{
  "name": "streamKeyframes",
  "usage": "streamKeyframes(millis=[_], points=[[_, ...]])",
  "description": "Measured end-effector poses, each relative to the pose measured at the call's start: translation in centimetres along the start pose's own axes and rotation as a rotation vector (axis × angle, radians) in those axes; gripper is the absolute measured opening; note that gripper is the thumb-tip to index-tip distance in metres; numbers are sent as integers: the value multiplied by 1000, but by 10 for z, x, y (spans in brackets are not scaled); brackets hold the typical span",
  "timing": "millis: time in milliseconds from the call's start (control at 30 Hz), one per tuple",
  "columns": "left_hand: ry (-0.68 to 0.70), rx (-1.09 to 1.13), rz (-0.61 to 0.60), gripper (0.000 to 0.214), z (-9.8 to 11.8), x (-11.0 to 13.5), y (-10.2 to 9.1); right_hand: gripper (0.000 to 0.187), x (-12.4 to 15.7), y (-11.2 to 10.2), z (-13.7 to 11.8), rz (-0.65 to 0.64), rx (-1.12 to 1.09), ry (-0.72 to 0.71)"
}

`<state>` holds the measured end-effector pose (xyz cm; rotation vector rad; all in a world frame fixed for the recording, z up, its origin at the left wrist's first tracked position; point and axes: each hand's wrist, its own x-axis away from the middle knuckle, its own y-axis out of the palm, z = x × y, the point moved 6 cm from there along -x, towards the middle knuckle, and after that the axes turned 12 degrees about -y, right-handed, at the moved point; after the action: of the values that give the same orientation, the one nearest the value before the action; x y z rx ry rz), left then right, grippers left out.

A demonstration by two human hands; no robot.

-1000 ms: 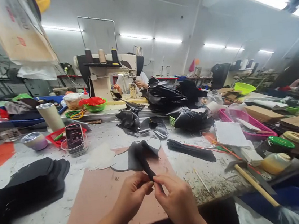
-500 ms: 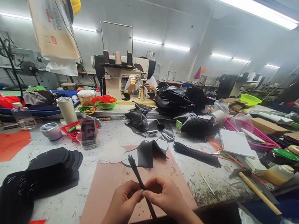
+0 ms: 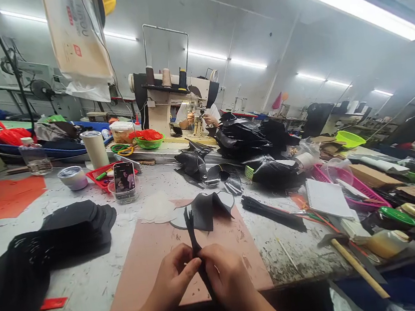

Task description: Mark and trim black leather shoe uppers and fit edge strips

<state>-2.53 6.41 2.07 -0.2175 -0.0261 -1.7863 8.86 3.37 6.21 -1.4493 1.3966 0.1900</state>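
A thin bundle of black strips (image 3: 190,228) stands between my two hands, its upper ends fanned a little apart. My left hand (image 3: 178,272) pinches it from the left with thumb and fingers. From the right, my right hand (image 3: 223,269) has its fingers closed round the same bundle, hiding part of its lower length. Both hands are over a pink board (image 3: 145,264) at the table's front edge. Just beyond the strips lies a curved black piece (image 3: 204,211) with pale pieces (image 3: 157,209) beside it. Another bundle of black strips (image 3: 271,213) rests to the right.
Stacked black cut pieces (image 3: 76,227) lie at left. A phone (image 3: 124,178) leans in a clear tub. A hammer (image 3: 359,268), a notebook (image 3: 326,199) and a pink basket (image 3: 361,194) are at right. Behind black piles (image 3: 240,133), a person works at a sewing machine (image 3: 156,109).
My right hand has turned and closed further round the strip bundle, its knuckles now more toward the camera. The bundle stands more upright. The view has shifted slightly.
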Motion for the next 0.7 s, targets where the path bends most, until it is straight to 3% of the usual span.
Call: streamKeyframes(millis=[100,267,467,600,700], points=[[-3,-97,95,33,-3,-3,-2,20,1,-3,1,-13,-81,48],[15,-157,142,25,-3,-9,1,17,9,-3,13,11,-78,158],[34,-217,116,15,-2,-9,7,18,12,-4,13,-12,128,91],[166,-339,198,8,8,-5,8,23,11,-2,5,23,256,-35],[264,-407,257,9,14,-3,9,21,12,1,9,54,229,4]])
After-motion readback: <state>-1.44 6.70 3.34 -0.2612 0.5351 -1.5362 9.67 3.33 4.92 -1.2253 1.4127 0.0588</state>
